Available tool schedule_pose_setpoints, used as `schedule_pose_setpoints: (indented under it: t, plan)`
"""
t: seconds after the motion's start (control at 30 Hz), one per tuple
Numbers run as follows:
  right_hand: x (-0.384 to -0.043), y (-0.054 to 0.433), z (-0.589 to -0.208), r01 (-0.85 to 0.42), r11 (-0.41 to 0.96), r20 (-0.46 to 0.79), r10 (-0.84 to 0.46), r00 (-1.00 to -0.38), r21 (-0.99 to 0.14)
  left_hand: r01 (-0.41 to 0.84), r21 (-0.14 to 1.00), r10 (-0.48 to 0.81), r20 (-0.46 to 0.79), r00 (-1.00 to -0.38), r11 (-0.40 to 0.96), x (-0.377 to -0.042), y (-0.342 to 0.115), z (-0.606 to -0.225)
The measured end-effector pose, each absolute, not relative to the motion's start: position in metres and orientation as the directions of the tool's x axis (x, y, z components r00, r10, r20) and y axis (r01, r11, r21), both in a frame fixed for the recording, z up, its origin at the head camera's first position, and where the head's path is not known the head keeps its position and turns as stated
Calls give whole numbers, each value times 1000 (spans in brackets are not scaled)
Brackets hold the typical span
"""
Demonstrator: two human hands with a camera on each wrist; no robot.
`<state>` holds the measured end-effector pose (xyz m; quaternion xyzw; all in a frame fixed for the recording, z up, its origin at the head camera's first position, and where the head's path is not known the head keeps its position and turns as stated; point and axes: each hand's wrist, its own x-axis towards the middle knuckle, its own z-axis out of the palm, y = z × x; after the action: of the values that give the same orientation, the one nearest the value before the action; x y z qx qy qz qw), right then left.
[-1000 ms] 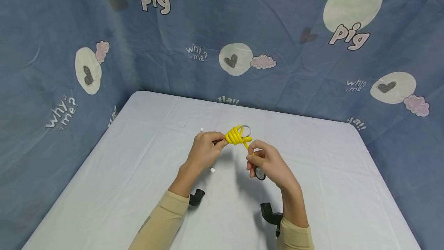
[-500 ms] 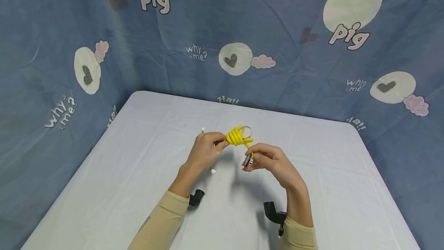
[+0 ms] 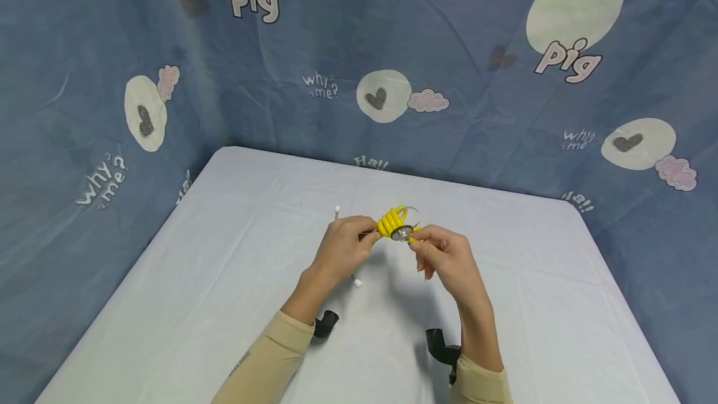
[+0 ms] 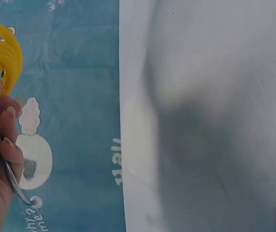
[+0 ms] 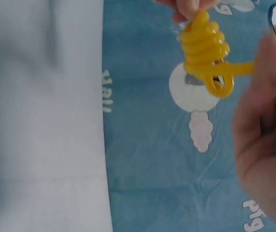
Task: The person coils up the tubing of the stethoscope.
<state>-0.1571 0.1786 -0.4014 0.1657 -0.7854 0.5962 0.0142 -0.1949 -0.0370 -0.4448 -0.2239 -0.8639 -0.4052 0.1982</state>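
Both hands hold a stethoscope above the table, its yellow tubing [image 3: 388, 223] wrapped in several tight turns. My left hand [image 3: 343, 245] grips the metal ear tubes just where they meet the coil. White ear tips [image 3: 358, 282] stick out on either side of that hand. With thumb and fingers, my right hand [image 3: 449, 257] pinches the tubing's free end near the round chest piece [image 3: 401, 233], which overlaps the coil in the head view. A small yellow loop [image 5: 220, 88] stands out from the wrapping in the right wrist view.
A white cloth covers the table [image 3: 235, 235]. Blue printed fabric [image 3: 314, 24] hangs behind and along the sides. Black wrist mounts [image 3: 443, 349] show by both forearms. Shadows of the hands fall on the cloth.
The chest piece has swung from below the right hand up beside the coil, with the right hand turning. The left hand and coil have shifted slightly right.
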Motion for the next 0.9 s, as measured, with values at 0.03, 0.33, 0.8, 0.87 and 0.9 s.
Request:
schedule_pose_setpoints:
  t: [0.03,0.33,0.8,0.87,0.9]
  plan:
    - [-157,177,-401,-289,261,240,-204,-949,-921,549,608,225,527,-820,574,-194,-36,-445]
    - [-160,170,-404,-380,312,382,-56,-922,-871,558,565,236,542,-806,608,-190,-29,-444]
    - [-165,169,-405,-169,223,196,104,-975,-960,612,465,209,661,-720,640,-188,-20,-446]
    - [-165,169,-405,-155,214,182,111,-977,-965,613,456,202,672,-713,646,-188,-20,-445]
    - [-165,169,-405,-149,209,175,114,-978,-967,612,454,198,675,-710,647,-188,-20,-445]
